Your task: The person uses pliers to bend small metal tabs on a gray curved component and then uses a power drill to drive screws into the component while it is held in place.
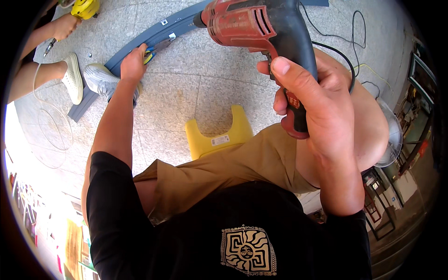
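Note:
My right hand (322,102) is wrapped round the handle of a red and black power drill (242,25), raised close in front of me. The drill's chuck points left, and a finger is near its trigger. Farther off, my left hand (134,64) is closed on pliers (150,53) with yellow and blue handles. Their dark jaws reach to a small pale metal clip (172,36) on a long dark grey metal profile (140,43). This profile lies on the floor, with a second small clip (164,22) on it. My grey shoe (99,78) is against the profile.
At the far left, another person's hand (66,26) grips a yellow tool (85,8) with a thin hose (35,84) below. A yellow plastic stool (219,140) stands by my shorts. Black cable (357,42) runs across the speckled floor; frames (422,74) lie right.

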Action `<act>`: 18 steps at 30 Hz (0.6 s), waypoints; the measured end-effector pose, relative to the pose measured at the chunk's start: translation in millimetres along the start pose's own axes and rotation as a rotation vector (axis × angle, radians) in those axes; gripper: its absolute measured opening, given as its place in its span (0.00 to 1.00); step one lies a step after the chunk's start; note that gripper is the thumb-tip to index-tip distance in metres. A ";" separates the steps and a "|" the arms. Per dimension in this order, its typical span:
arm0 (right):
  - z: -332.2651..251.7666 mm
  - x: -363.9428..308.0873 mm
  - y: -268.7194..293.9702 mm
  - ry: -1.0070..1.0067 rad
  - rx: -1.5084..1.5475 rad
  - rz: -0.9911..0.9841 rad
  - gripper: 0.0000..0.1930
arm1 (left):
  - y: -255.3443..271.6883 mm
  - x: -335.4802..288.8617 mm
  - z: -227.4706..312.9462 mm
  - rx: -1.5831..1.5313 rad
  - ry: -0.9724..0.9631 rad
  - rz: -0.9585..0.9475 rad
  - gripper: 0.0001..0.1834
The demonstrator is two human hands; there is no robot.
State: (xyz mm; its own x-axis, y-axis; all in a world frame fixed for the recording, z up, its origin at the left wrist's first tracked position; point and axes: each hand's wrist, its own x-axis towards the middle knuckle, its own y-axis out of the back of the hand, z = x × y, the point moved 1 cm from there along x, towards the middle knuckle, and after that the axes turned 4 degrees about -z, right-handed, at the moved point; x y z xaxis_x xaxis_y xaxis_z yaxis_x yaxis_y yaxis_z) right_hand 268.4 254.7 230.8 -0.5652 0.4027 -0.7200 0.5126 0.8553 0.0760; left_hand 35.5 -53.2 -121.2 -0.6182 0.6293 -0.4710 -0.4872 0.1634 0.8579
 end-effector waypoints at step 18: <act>6.1 9.6 -4.4 -0.046 -0.063 -0.013 0.18 | -2.6 -4.7 -3.3 -0.049 0.009 0.066 0.22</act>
State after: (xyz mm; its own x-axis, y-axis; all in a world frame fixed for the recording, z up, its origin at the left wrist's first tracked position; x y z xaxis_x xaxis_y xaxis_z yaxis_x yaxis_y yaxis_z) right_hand 264.6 252.9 219.3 -0.5407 0.3775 -0.7517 0.4629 0.8797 0.1088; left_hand 37.7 -59.1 -121.9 -0.6553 0.6307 -0.4157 -0.4744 0.0846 0.8762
